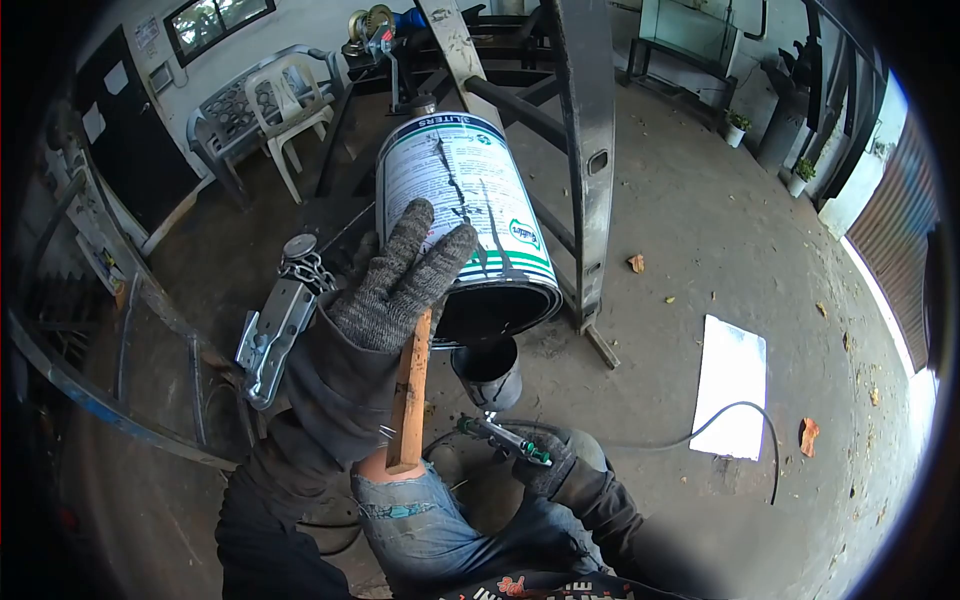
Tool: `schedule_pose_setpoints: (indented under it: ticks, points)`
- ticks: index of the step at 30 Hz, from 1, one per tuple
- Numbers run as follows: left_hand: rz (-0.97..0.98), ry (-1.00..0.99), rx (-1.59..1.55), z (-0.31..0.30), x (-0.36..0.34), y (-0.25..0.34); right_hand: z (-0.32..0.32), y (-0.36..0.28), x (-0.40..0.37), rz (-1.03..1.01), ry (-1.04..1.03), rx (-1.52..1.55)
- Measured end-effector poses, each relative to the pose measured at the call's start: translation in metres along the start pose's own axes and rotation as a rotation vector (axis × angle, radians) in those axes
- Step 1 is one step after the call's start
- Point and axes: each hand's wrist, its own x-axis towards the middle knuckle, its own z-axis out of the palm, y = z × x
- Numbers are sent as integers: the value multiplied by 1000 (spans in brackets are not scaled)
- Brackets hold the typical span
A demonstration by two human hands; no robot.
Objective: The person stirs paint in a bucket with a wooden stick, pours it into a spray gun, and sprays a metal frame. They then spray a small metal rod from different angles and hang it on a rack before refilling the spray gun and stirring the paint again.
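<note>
A grey knit glove covers my left hand (400, 280), its fingers wrapped against the side of a white paint can (455, 190). Dark drips run down the label, and the can is tilted with its black open end toward me. A wooden stick (408, 400) hangs down from under the same hand; its upper end is hidden. Just below the can's rim is the dark cup (487, 375) of a spray gun (505, 437). My right hand (548, 466), also gloved, is closed around the gun's handle. I cannot see any paint stream between can and cup.
A metal frame (585, 170) stands right behind the can. On its left is a trailer coupler (275, 335) with a chain. A hose (660, 443) crosses a white sheet (730, 385) on the floor. Chairs (285, 110) and a bench stand at the back left.
</note>
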Motion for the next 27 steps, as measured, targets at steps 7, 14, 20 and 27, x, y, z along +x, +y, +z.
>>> schedule_pose_setpoints:
  ticks: [7, 14, 20, 27]
  points:
    - [5, -2, 33, -7, 1, 8, 0, -15, -5, 25, 13, -66]
    - [-246, 18, -408, -13, 3, 16, 0, -9, -11, 9, 40, -47]
    - [-576, 56, -841, 6, 1, 4, 1, 7, -28, -39, -9, -57]
    - [-888, 43, -1078, 68, -40, -35, -5, 29, -47, -91, -25, -164]
